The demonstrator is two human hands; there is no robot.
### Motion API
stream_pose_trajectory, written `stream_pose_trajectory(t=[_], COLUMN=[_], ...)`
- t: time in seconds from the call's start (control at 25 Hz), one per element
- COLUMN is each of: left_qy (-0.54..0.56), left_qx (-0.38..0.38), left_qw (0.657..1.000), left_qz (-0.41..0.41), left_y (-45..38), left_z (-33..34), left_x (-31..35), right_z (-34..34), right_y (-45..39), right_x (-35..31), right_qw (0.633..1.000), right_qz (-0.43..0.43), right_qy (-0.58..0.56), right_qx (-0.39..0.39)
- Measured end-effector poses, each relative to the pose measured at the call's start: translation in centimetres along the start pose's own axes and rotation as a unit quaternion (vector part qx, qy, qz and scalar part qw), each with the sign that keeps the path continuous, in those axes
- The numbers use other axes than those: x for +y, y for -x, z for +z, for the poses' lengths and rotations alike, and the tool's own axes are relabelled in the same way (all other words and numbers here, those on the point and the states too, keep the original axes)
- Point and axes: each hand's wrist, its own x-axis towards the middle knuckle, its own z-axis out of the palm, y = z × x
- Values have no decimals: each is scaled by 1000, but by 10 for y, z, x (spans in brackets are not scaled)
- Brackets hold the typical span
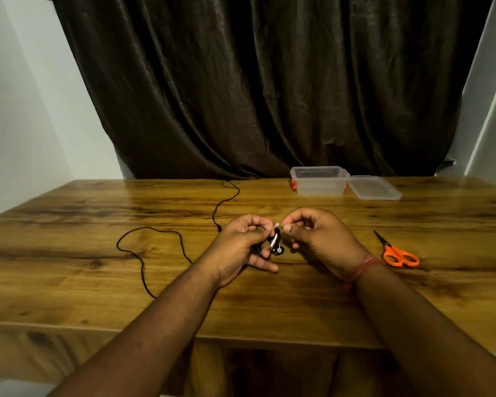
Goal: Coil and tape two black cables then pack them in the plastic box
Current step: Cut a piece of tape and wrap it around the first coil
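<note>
Wood-grain brown worktop [69, 230], viewed from above and behind two bare forearms. Left hand [241, 245]: fingers curled round a small coiled black cable bundle [275, 244], held just above the worktop at centre; thumb and forefinger pinched at the bundle's upper end. Right hand [318, 239]: thumb and forefinger pinched on a short strip of clear tape [278, 225] that meets the top of the bundle, remaining fingers loosely curled; a red thread band [364, 266] circles its wrist. Second black cable [143, 262]: uncoiled, lying loose on the worktop to the left of the hands, wandering from the near left up toward the far edge, one end close beside the left hand. Clear rectangular plastic box [320, 183] with orange side clips: open, standing at the far edge right of centre, well apart from the hands; contents cannot be told. Clear plastic lid [374, 188]: lying flat, just beside the box on its right. Orange-handled scissors [397, 252]: lying on the worktop to the right of the right wrist, blades pointing away. Dark brown curtain [255, 81]: hanging behind the worktop between pale walls
</note>
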Motion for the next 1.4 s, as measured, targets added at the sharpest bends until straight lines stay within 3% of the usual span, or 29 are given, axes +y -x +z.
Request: stream_pose_trajectory(t=[0.12, 0.4, 0.6, 1.16, 1.4], left_qy=[26, -48, -80, -11, -34], left_qx=[-2, -28, -3, 5, 5], left_qw=[1000, 998, 996, 1000, 999], left_qz=[-4, 14, 31, 6, 13], left_y=[-2, -3, -6, -7, -8], left_z=[-2, 3, 4, 3, 4], left_x=[-2, -7, -8, -5, -6], right_z=[-4, 17, 15, 13, 11], right_y=[1, 9, 6, 4, 5], right_x=[-6, -6, -2, 0, -3], right_qw=[996, 999, 998, 996, 993], right_qz=[-10, -48, -56, -47, -56], right_qy=[-8, -23, 23, 64, 95], right_qx=[93, 2, 21, 43, 50])
